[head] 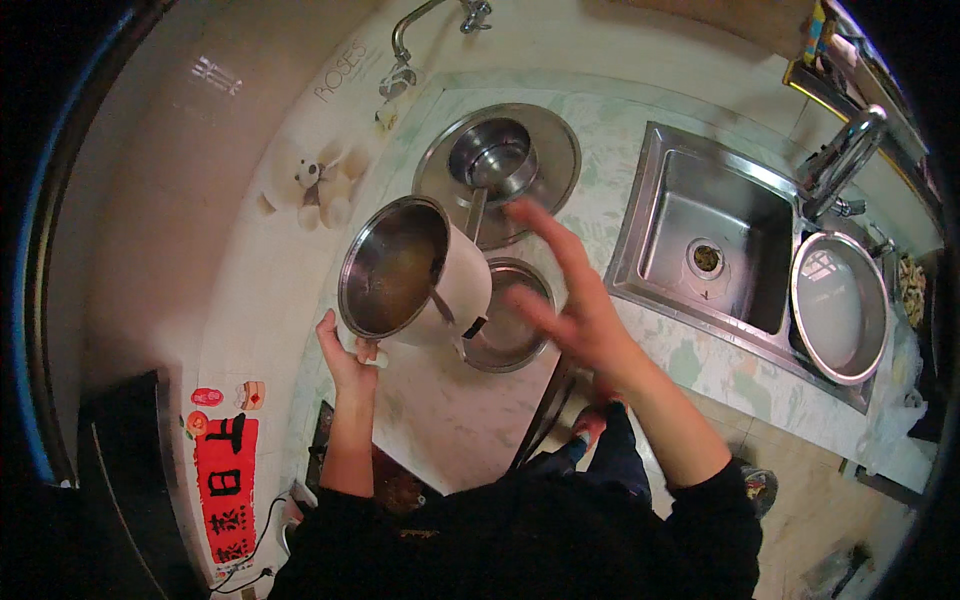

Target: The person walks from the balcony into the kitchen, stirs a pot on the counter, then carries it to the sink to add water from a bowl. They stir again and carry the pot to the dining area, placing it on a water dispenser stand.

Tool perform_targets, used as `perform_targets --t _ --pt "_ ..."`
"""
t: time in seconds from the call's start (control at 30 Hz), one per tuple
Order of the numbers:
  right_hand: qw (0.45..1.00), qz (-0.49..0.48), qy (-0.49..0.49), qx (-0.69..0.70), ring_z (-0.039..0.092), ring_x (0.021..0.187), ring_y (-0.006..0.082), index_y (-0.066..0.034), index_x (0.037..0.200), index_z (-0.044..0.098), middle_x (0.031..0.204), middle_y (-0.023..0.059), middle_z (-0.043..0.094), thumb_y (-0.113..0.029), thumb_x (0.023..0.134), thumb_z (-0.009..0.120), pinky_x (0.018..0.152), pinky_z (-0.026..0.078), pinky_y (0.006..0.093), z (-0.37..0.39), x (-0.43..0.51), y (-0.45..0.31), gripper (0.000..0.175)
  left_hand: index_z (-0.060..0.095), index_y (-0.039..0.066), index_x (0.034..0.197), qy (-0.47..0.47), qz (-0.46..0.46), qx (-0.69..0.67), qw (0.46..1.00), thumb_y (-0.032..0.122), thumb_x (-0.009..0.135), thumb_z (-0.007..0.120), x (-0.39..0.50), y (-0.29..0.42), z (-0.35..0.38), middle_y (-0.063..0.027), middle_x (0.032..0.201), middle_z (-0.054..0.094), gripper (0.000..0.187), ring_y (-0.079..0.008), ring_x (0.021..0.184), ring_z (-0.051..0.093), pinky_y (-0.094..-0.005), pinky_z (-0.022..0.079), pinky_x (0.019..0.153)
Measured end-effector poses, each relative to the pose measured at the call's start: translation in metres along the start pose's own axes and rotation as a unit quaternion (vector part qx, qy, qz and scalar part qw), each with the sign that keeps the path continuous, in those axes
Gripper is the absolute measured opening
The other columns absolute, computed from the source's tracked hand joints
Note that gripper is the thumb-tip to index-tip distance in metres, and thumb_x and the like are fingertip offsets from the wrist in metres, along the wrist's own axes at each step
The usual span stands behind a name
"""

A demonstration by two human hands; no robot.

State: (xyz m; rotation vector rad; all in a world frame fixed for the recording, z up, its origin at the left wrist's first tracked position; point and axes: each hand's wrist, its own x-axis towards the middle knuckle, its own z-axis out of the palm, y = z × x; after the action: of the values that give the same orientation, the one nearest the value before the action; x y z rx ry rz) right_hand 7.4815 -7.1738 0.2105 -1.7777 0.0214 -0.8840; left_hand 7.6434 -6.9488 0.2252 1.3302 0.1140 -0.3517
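A deep metal pot with a white outside is held up and tilted, its mouth turned to the left. Some liquid or residue shows inside, and a thin handle or strip crosses its side. My left hand grips the pot at its lower rim or a side handle; the exact hold is partly hidden. To the pot's right, my right hand is blurred, fingers spread, holding nothing. Behind the pot, a small steel saucepan stands on a round metal lid or tray. Another round metal pan or lid lies partly hidden beneath the pot.
A steel sink with debris in its drain lies on the right under a faucet. An oval basin of cloudy liquid sits at its right end. The tiled wall is close on the left; a black stove part is near my body.
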Motion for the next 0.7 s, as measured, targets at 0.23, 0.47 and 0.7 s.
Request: perform_targets --t 0.23,0.47,0.7 --pt "0.866 0.287 0.031 0.407 0.037 0.115 0.0223 0.0018 0.126 0.033 0.125 0.0147 0.040 -0.048 0.091 0.018 0.098 0.025 0.0315 0.071 -0.028 0.067 0.062 0.045 0.013 0.065 0.009 0.003 -0.002 1.000 0.045 0.079 0.044 -0.028 0.006 0.028 0.0026 0.037 0.028 0.035 -0.0092 0.035 0.027 -0.0216 0.026 0.040" --pt "0.883 0.334 0.055 0.326 0.041 0.109 0.0232 0.0031 0.115 0.044 0.115 0.0143 0.047 -0.057 0.087 0.015 0.095 0.027 0.0308 0.063 -0.018 0.065 0.072 0.047 0.015 0.072 -0.052 -0.014 0.013 0.998 0.044 0.079 0.046 -0.028 -0.013 0.018 0.0039 0.047 0.040 0.030 -0.0072 0.037 0.029 -0.0195 0.023 0.039" --pt "0.917 0.197 0.107 0.330 0.040 0.112 0.0242 0.0025 0.123 0.035 0.121 0.0157 0.044 -0.049 0.090 0.020 0.095 0.028 0.0319 0.063 -0.015 0.094 0.063 0.049 0.016 0.076 -0.056 -0.027 0.009 0.998 0.041 0.082 0.044 -0.021 -0.019 0.024 0.0038 0.057 0.047 0.026 -0.0048 0.037 0.031 -0.0180 0.024 0.035"
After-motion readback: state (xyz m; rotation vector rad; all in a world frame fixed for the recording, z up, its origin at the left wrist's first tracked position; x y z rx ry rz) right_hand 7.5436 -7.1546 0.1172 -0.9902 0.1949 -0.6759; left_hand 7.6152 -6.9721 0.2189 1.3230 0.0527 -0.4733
